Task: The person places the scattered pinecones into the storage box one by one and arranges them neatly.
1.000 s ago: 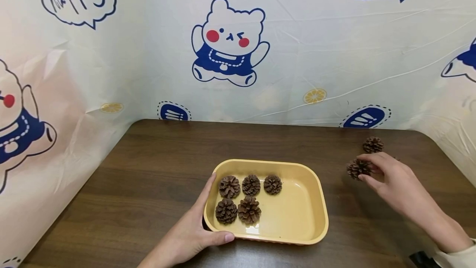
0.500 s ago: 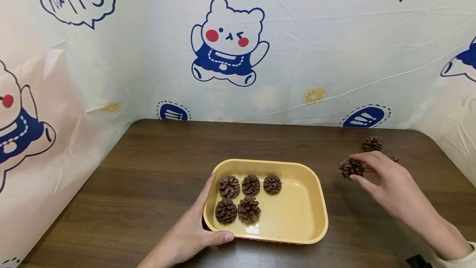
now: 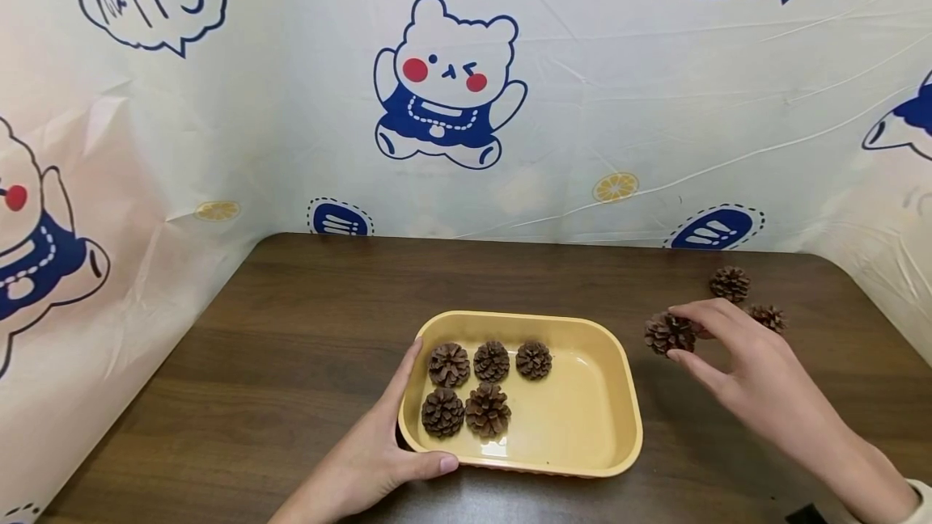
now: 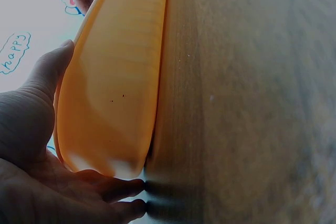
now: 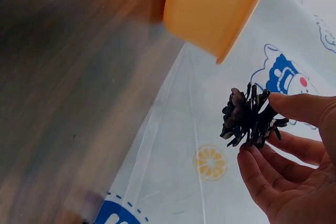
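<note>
My right hand [image 3: 757, 374] pinches a brown pine cone [image 3: 666, 334] between thumb and fingertips, just right of a yellow plastic tray [image 3: 586, 403]. In the right wrist view the held pine cone [image 5: 247, 116] shows its open scales, away from the tray's wall [image 5: 210, 9]. My left hand [image 3: 367, 451] grips the tray at its near left corner, thumb along the front rim and fingers on the left side. The left wrist view shows that thumb [image 4: 52, 66] against the tray's outer wall [image 4: 113, 77]. Several pine cones [image 3: 489, 411] lie in the tray's left part, in two rows.
Two loose pine cones lie on the table at the back right: one farther back [image 3: 730, 285] and one [image 3: 768, 318] just behind the right hand. The brown wooden table [image 3: 291, 330] backs onto a white sheet [image 3: 568, 103] printed with cartoon bears.
The right hand has moved left toward the tray with its pine cone. A loose pine cone behind that hand has come into sight. The left hand and the tray have stayed put.
</note>
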The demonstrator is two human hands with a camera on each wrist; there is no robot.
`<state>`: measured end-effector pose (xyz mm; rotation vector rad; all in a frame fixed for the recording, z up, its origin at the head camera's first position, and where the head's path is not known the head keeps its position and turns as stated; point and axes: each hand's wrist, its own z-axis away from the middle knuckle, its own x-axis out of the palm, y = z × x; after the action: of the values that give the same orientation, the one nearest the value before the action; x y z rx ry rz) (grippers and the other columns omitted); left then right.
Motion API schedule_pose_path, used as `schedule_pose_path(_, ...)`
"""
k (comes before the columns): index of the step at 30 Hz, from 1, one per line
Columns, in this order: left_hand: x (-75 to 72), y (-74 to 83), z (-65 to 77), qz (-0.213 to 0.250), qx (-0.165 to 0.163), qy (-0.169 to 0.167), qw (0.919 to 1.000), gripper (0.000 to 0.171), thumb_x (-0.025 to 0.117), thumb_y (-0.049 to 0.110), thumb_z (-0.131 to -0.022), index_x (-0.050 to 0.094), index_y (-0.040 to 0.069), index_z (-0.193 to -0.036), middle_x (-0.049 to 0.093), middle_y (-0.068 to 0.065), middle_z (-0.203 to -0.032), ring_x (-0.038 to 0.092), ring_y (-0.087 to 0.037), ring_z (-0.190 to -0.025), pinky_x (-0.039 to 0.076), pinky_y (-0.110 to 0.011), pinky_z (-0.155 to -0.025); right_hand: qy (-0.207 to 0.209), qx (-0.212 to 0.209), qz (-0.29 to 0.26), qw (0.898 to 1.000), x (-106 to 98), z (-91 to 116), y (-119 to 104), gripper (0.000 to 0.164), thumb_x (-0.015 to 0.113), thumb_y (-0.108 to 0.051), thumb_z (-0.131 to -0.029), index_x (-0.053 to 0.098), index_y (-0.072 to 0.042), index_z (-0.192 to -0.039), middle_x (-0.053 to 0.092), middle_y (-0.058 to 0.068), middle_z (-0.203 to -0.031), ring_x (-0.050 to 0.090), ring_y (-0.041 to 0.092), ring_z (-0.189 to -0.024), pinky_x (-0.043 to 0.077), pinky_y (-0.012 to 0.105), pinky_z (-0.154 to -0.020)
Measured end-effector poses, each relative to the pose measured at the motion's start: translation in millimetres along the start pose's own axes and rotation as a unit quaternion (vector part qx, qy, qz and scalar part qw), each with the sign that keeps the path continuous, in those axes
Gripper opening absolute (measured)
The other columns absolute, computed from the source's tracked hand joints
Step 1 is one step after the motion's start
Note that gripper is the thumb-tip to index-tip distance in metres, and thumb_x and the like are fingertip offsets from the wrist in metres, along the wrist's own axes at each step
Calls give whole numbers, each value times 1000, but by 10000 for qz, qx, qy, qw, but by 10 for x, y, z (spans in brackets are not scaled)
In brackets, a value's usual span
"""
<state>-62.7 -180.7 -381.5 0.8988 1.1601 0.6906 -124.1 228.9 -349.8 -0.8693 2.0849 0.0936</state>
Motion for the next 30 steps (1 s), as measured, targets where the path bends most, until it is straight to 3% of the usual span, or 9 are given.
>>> schedule_pose_path(4,0,2,2,-9,-18,10,10000,137,96,42,-72,1,34,-170,23,-15,-174,31,-36,-153,21,-64,-124,-15,-6,-149,9999,1,-14,-72,52,92,-3,-72,74,-11,-119,73,-3,-109,65,8,-93,41,3,-91)
schedule_pose_path(8,0,2,1,-9,-20,10,10000,137,96,42,-72,1,33,-170,24,-15,-174,31,-36,-153,22,-64,-123,8,-110,-329,9994,10,-21,-145,38,89,-19,-84,74,-11,-118,73,-4,-109,67,7,-91,44,3,-90)
schedule_pose_path(11,0,3,1,-20,-29,17,10000,137,96,42,-72,1,33,-170,24,-15,-173,32,-36,-153,22,-64,-123,9,-193,-518,9985,23,-25,-208,36,78,-37,-95,74,-10,-119,73,-4,-110,66,5,-92,45,3,-89)
schedule_pose_path(15,0,4,2,-29,-58,31,10000,136,96,42,-72,1,34,-170,25,-16,-173,33,-36,-153,22,-64,-123,-16,-318,-764,9966,56,-38,-301,49,59,-53,-101,73,-10,-120,72,-5,-111,64,2,-96,45,4,-91)
schedule_pose_path(20,0,5,1,-11,-55,33,10000,137,96,42,-72,1,34,-170,26,-15,-173,34,-36,-152,22,-64,-123,-48,-479,-985,9940,135,-40,-391,54,49,-56,-103,73,-10,-118,71,-5,-111,64,4,-97,46,5,-91)
schedule_pose_path(30,1,5,0,30,-35,17,10000,137,96,41,-72,1,34,-170,25,-14,-173,33,-36,-152,22,-64,-124,-290,-597,-1270,9897,268,-10,-504,44,51,-50,-104,72,-13,-119,70,-7,-112,64,4,-93,48,7,-86)
